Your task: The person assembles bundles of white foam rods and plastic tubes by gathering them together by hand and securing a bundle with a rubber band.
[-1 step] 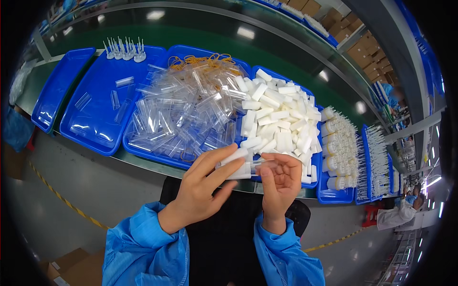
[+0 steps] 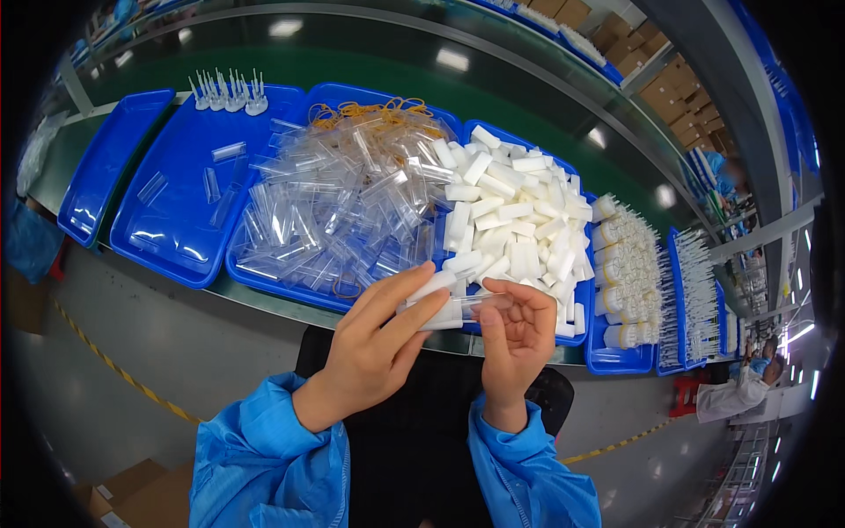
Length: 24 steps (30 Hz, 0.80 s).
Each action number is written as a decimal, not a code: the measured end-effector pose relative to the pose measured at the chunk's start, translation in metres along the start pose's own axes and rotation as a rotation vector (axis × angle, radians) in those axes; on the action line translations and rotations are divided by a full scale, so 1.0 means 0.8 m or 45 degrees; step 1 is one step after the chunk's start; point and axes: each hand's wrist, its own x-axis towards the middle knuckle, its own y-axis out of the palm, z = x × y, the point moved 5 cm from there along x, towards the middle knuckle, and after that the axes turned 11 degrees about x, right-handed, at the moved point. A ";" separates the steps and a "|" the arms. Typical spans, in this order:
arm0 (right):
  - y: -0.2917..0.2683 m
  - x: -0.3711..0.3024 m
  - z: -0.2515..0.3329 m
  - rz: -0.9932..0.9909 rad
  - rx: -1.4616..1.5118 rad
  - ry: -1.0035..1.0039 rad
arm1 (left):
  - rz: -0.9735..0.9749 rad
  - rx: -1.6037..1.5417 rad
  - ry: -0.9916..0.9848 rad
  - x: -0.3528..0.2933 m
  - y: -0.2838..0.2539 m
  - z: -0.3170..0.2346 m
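Note:
My left hand (image 2: 374, 339) is closed around a few white foam blocks (image 2: 437, 287), their ends showing between its fingers. A clear plastic sleeve (image 2: 475, 304) reaches from those blocks to my right hand (image 2: 519, 339). The right thumb and forefinger pinch its far end; the other fingers are curled. Whether a block sits inside the sleeve I cannot tell. Just beyond my hands, a blue tray is heaped with white foam blocks (image 2: 515, 211). To its left, another blue tray (image 2: 255, 275) carries a pile of clear plastic sleeves (image 2: 326, 202) with orange rubber bands (image 2: 370, 110) at the back.
Further left, a blue tray (image 2: 167, 251) has loose sleeves and several white thin-tipped parts (image 2: 231, 92). Another blue tray (image 2: 110, 167) stands beside it. To the right are bundled white parts (image 2: 623, 273) and upright thin parts (image 2: 695, 290). A person (image 2: 748, 387) is at far right.
The clear sleeve between my hands has shifted slightly and shows more plainly. Both hands have hardly moved.

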 end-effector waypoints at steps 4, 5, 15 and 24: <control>0.041 0.003 0.016 0.093 -0.237 -0.340 | -0.119 0.238 0.134 -0.007 0.012 -0.002; 0.045 0.004 0.012 0.099 -0.336 -0.313 | -0.110 0.242 0.137 -0.009 0.014 0.000; 0.051 0.017 0.000 0.258 -0.409 -0.146 | -0.187 0.230 0.125 -0.013 0.017 0.010; 0.061 0.007 0.014 0.077 -0.735 -0.465 | -0.223 0.196 0.148 -0.016 0.015 0.010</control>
